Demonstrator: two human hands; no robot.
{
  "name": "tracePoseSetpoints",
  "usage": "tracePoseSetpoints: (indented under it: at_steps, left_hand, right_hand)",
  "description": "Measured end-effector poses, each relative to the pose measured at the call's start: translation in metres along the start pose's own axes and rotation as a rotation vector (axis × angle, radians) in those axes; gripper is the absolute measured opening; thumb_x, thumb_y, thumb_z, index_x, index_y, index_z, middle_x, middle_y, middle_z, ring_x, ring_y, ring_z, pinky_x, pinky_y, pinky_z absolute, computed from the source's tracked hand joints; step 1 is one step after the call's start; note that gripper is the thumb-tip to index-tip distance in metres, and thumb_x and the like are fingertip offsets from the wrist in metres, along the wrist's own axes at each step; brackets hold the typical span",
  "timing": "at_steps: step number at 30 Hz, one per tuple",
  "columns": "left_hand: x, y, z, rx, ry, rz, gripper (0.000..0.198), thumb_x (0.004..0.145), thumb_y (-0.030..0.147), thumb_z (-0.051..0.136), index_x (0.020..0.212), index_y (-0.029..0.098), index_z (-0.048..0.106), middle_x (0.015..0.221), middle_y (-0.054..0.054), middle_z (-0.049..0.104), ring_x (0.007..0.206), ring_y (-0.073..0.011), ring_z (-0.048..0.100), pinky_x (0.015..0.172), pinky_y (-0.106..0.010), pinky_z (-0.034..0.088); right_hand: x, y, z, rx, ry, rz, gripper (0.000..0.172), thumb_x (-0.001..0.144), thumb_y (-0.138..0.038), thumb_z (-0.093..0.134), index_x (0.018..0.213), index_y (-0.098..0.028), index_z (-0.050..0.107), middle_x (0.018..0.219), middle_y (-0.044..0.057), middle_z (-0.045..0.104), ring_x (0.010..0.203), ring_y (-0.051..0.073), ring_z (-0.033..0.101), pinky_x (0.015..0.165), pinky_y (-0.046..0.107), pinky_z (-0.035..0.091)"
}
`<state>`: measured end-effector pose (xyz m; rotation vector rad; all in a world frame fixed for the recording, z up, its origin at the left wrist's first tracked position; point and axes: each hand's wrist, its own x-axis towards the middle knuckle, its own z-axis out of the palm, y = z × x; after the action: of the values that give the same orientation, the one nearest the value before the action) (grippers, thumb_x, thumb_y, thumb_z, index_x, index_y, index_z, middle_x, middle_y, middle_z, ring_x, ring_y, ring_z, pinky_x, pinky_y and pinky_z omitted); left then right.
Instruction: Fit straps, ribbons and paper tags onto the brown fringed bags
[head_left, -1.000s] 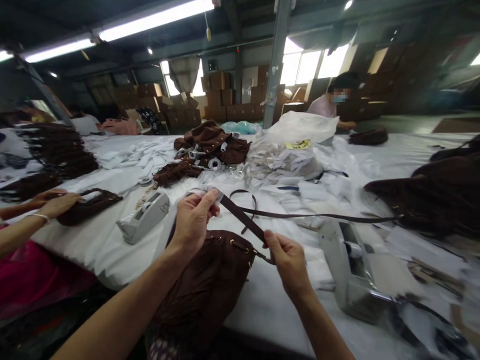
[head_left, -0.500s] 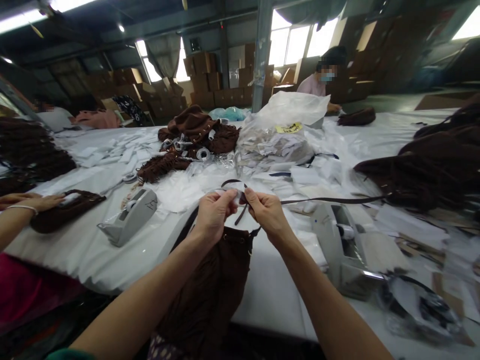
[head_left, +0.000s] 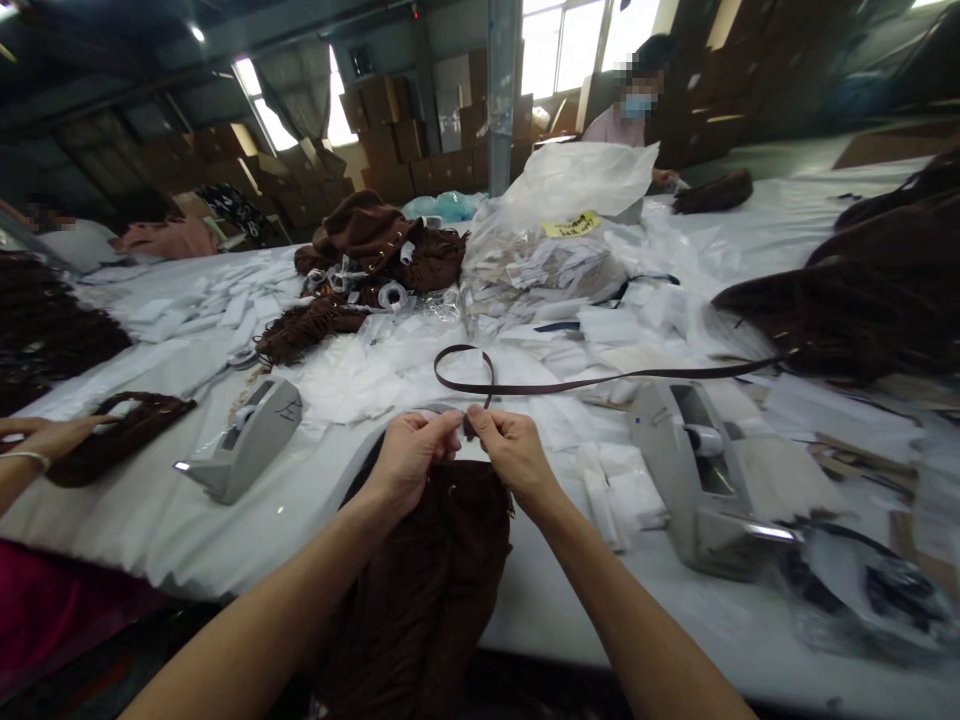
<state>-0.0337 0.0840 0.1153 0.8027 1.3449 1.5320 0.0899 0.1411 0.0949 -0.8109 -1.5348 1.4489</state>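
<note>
My left hand (head_left: 414, 455) and my right hand (head_left: 517, 452) meet, fingertips close together, just above a dark brown bag (head_left: 442, 570). Between thumb and fingers, my right hand pinches the end of a thin brown strap (head_left: 555, 387). Beyond the hands the strap makes a loop, then runs right to a pile of brown bags (head_left: 855, 310). My left hand is closed in a pinch beside that end; what lies in its fingers is hidden. The bag, with gold-coloured eyelets near its top, lies at the table's front edge under my forearms.
Tape dispensers stand on the left (head_left: 251, 440) and right (head_left: 701, 480). White sheets (head_left: 360, 385), a bulging plastic bag (head_left: 540, 250) and fringed brown bags (head_left: 375, 240) cover the table behind. At left, another person's hand (head_left: 64, 438) touches a brown bag. A masked person sits opposite.
My hands have come lower and nearer, over the bag's top. The strap's loop now lies wider and farther beyond them. The co-worker's hand at left has shifted left.
</note>
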Motion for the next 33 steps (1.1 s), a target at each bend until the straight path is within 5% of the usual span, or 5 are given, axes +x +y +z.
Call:
tracePoseSetpoints:
  at_steps: [6,10,15,21,33]
  left_hand:
    - [0.01,0.016,-0.01,-0.111,0.133,0.018,0.027,0.062,0.028,0.077,0.053,0.013,0.057,0.044,0.003,0.05,0.043,-0.0065,0.046,0.048,-0.019,0.04]
    - [0.016,0.021,-0.015,-0.131,0.159,0.046,0.025,0.057,0.024,0.08,0.057,0.013,0.058,0.048,0.004,0.051,0.042,-0.0058,0.045,0.046,-0.019,0.04]
    - [0.008,0.032,-0.023,-0.056,0.107,0.126,0.024,0.062,0.024,0.079,0.055,0.013,0.059,0.047,0.004,0.05,0.042,-0.0055,0.044,0.046,-0.019,0.039]
    - [-0.007,0.019,-0.023,0.007,0.022,-0.004,0.028,0.069,0.034,0.077,0.06,0.012,0.063,0.049,0.003,0.052,0.043,-0.0042,0.044,0.045,-0.016,0.035]
    - [-0.01,0.005,-0.017,0.37,-0.056,-0.06,0.041,0.07,0.052,0.071,0.059,0.012,0.068,0.045,-0.002,0.056,0.038,-0.0068,0.041,0.039,-0.019,0.029]
  right_hand:
    - [-0.029,0.027,-0.002,0.378,-0.121,0.226,0.051,0.085,-0.062,0.048,0.093,-0.016,0.067,0.085,0.007,0.067,0.076,0.017,0.06,0.068,0.026,0.045]
    - [-0.039,0.034,0.003,0.412,-0.14,0.211,0.034,0.081,-0.051,0.062,0.084,-0.017,0.062,0.073,0.0,0.061,0.065,0.012,0.052,0.06,0.021,0.041]
    - [-0.028,0.011,-0.01,0.479,-0.218,0.217,0.032,0.079,-0.046,0.066,0.075,-0.016,0.056,0.062,-0.003,0.052,0.051,0.007,0.041,0.048,0.018,0.031]
    - [-0.02,-0.01,-0.036,0.166,-0.217,0.122,0.03,0.08,-0.045,0.063,0.073,-0.016,0.058,0.058,-0.003,0.049,0.051,0.008,0.039,0.045,0.019,0.027]
    - [-0.025,-0.015,-0.029,-0.129,-0.248,-0.028,0.029,0.086,-0.038,0.053,0.07,-0.016,0.061,0.062,-0.002,0.049,0.058,0.01,0.043,0.052,0.021,0.031]
